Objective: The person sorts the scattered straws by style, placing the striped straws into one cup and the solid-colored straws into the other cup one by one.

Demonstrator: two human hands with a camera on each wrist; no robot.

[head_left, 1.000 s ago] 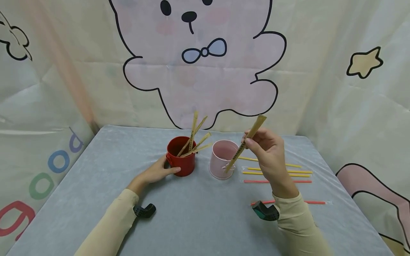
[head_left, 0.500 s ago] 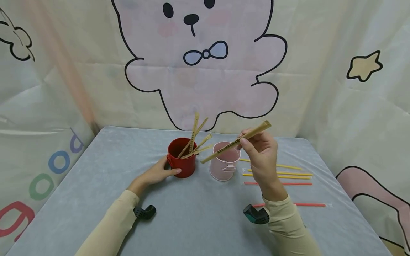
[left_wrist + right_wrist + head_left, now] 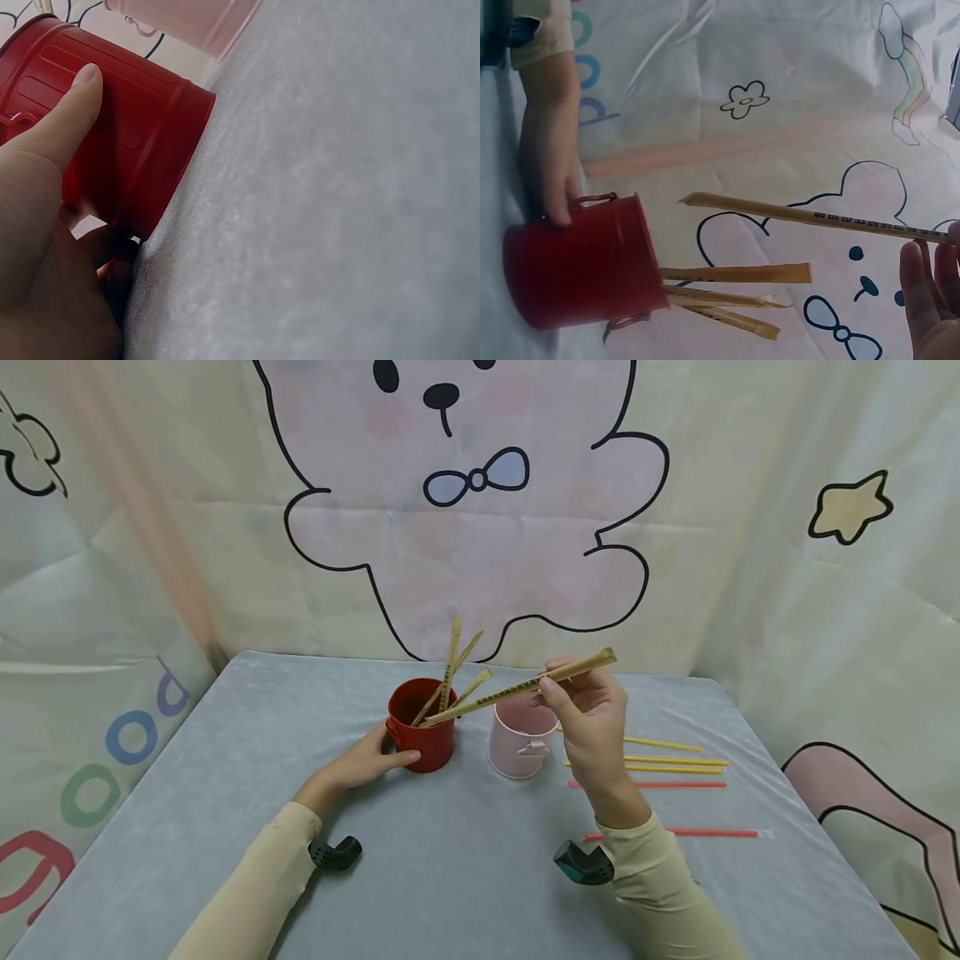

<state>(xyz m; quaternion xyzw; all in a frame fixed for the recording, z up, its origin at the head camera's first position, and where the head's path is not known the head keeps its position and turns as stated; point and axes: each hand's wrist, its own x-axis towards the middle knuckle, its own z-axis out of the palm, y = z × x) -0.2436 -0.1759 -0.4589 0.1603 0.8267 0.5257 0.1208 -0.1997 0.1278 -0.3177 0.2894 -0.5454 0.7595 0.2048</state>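
Observation:
My left hand (image 3: 356, 772) grips the lower side of a red bucket (image 3: 431, 750), which stands upright; in the left wrist view its thumb (image 3: 79, 105) lies along the wall. Several paper-wrapped straws (image 3: 452, 660) lean out of that bucket. Between thumb and fingers, my right hand (image 3: 596, 727) pinches another brown paper-wrapped straw (image 3: 510, 692), tilted with its lower end to the left. That end overlaps the red bucket's mouth in the head view, but the right wrist view shows the straw (image 3: 780, 212) apart from the bucket (image 3: 577, 262), above its rim.
A pink bucket (image 3: 516, 756) stands right of the red one, partly below my right hand. On the grey cloth (image 3: 465, 877) farther right lie several yellow straws (image 3: 678, 762) and two red ones, the nearer red straw (image 3: 712, 832) partly behind my right wrist.
My right hand has moved left, swinging the wrapped straw from steep over the pink bucket to a flatter slant, its lower end at the red bucket. My left hand keeps its hold.

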